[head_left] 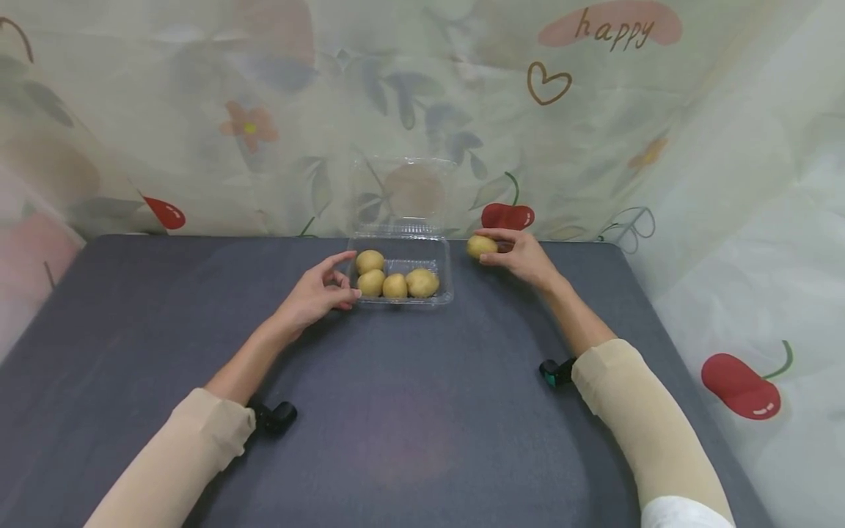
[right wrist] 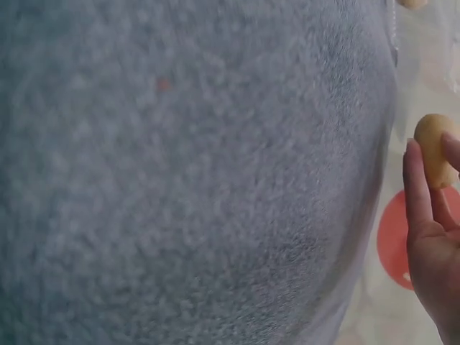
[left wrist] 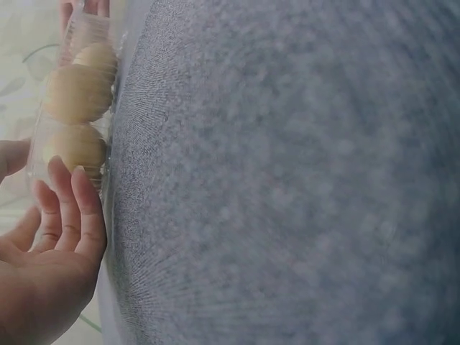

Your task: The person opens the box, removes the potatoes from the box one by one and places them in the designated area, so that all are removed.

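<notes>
Against the left side of a clear plastic clamshell box (head_left: 450, 271), my left hand (head_left: 318, 295) rests its spread thumb and index finger. The hinged lid (head_left: 370, 172) stands up at the back. Several small yellow potatoes (head_left: 422, 283) lie in the box, along its left and front sides. In the left wrist view, relaxed left fingers (left wrist: 70, 215) lie at the wall beside a potato (left wrist: 77, 147). To the right of the box, my right hand (head_left: 521, 258) pinches another potato (head_left: 480, 248) between thumb and fingers. That potato (right wrist: 433, 147) also shows in the right wrist view.
A dark grey cloth-covered table (head_left: 409, 411) lies beneath both arms. Behind its back edge hangs a pale printed curtain (head_left: 409, 88) with flowers, leaves and cherries, and more of it drops along the right side. Each wrist carries a small black camera (head_left: 276, 418).
</notes>
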`<state>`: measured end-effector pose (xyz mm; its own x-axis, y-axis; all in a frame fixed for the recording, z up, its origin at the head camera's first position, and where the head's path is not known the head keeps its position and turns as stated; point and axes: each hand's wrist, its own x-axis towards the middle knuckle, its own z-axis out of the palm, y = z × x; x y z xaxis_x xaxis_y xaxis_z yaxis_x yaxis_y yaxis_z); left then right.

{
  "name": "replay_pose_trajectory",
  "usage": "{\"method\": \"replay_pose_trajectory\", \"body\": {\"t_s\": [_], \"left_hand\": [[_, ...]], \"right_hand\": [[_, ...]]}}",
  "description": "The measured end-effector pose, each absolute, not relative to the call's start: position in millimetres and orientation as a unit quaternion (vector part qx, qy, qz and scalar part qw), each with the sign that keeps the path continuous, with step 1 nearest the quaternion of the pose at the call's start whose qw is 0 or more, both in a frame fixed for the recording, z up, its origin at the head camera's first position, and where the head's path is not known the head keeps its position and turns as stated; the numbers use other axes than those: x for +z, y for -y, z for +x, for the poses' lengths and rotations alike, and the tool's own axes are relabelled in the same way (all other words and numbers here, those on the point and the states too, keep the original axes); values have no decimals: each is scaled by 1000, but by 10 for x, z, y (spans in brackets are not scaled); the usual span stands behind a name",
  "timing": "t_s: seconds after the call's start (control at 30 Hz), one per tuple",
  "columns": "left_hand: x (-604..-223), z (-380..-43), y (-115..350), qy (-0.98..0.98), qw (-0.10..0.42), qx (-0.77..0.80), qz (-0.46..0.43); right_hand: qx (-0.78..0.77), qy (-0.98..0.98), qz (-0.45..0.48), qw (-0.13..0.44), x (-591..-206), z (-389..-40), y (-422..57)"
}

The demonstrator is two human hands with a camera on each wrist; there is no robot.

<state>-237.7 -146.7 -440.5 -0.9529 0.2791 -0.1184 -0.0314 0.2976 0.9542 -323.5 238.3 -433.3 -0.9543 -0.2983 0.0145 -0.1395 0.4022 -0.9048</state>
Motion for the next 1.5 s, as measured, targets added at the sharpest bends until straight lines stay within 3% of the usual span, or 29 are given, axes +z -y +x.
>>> {"method": "replay_pose_trajectory", "body": {"t_s": [0.37, 0.9, 1.5], "left_hand": [[-4412, -2374, 1472, -795, 132, 587, 77], [-4393, -2401, 1474, -784, 150, 598, 73], [-4435, -2391, 1456, -771, 149, 616, 63]], "right_hand": [[-544, -826, -115, 97, -4403, -3301, -2463], [-401, -903, -148, 43, -4432, -3311, -2518], [-438, -890, -121, 43, -4435, -3299, -2532]]}}
